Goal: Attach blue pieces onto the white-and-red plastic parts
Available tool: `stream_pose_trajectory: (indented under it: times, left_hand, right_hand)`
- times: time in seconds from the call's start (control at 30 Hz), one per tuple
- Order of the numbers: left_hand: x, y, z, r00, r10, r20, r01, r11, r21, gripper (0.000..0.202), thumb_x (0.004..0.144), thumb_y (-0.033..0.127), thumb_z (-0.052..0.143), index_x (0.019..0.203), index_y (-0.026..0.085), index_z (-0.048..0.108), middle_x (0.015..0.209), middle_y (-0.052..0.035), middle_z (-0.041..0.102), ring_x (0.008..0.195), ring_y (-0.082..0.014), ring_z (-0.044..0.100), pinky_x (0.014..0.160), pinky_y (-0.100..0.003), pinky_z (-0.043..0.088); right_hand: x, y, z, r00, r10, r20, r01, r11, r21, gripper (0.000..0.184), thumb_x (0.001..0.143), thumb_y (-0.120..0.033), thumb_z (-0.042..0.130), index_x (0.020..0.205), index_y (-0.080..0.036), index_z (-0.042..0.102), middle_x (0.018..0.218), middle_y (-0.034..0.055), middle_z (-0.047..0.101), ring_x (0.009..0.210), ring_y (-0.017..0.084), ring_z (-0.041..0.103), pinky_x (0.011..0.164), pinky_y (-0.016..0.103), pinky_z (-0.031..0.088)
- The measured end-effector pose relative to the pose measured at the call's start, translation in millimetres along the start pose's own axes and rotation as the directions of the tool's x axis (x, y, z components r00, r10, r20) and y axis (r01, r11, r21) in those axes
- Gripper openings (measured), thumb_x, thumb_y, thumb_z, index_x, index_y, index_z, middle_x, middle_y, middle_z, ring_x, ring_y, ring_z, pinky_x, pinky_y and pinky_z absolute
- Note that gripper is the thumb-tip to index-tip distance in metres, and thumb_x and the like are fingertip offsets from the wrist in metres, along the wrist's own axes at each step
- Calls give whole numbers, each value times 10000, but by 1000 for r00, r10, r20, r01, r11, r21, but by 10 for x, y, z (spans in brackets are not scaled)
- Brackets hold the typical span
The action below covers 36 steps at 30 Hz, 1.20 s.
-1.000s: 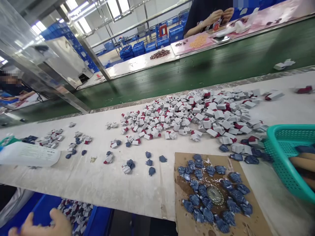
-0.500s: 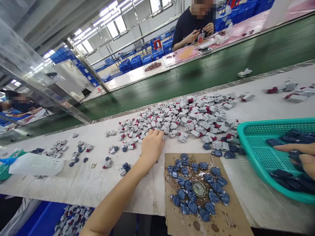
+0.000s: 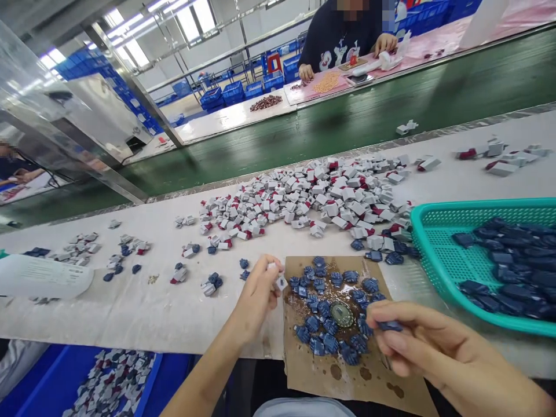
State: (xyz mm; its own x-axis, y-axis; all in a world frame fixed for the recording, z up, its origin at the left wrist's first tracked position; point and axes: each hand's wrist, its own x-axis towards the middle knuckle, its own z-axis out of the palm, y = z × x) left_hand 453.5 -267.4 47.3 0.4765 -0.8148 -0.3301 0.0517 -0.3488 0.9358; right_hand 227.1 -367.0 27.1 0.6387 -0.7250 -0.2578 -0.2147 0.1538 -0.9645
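My left hand (image 3: 259, 289) pinches a small light-grey plastic part (image 3: 280, 282) at the left edge of a cardboard sheet (image 3: 313, 376). Over the sheet's right side, my right hand (image 3: 417, 339) grips a dark blue plastic piece (image 3: 390, 325) between thumb and fingers, which cover some of it. Several blue fist-shaped pieces (image 3: 330, 343) lie on the wet, stained cardboard around a round disc (image 3: 341, 314). Beyond the cardboard spreads a heap of grey and dark red parts (image 3: 299, 194). At the right is a green plastic basket (image 3: 417, 231) with dark blue pieces (image 3: 516, 272) inside.
A green conveyor belt (image 3: 243, 147) runs behind the table, with a person (image 3: 339, 40) seated across it. Small grey and blue clusters (image 3: 212, 284) and a white bottle (image 3: 47, 275) lie at left. A blue bin (image 3: 47, 382) of parts stands below the table edge.
My left hand has come back from the heap with a grey part. My right hand has moved left out of the basket, holding a blue piece. The view has shifted slightly.
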Motion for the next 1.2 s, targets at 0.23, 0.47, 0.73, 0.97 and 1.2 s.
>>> stream_pose_trajectory:
  times: [0.23,0.47,0.73,0.97,1.2]
  left_hand:
    - [-367,-135,38,998,-46,47,49,997,-56,418,928,431,530,1309,266,487,1007,-40,555,720,-127,496,496,-195,361]
    - [-418,-301,137,999,-10,37,21,951,-307,432,820,550,690,1091,221,627,826,-13,568,681,-123,513,533,-204,404]
    - [-478,-430,134,996,-44,84,73,915,-396,461,813,555,696,1107,213,603,852,-11,553,548,-65,411,409,-151,349]
    - [-499,-332,150,970,-129,206,200,906,-373,504,799,565,700,1125,198,585,915,-36,566,575,-73,414,470,-174,472]
    - [-508,-368,175,976,-116,182,188,874,-448,446,771,511,751,1063,198,624,900,-40,603,669,-112,528,533,-193,524]
  right_hand:
    - [-10,-70,116,972,231,52,-236,961,144,579,791,-671,674,1140,-211,721,741,71,650,459,116,506,389,230,476]
    - [39,-61,113,979,192,66,-188,980,-62,517,802,-677,659,1009,-205,699,695,46,630,474,128,544,417,230,509]
    - [33,-26,12,1000,22,19,-17,966,-259,364,888,-571,613,1017,-251,727,683,28,642,463,112,542,443,198,520]
    - [88,22,113,897,-411,165,398,582,-709,314,983,-315,512,1290,-305,577,1056,30,704,774,147,702,625,179,574]
    - [104,33,162,808,-526,267,528,445,-723,191,969,-226,532,1107,-283,651,1076,30,655,936,155,677,781,203,579]
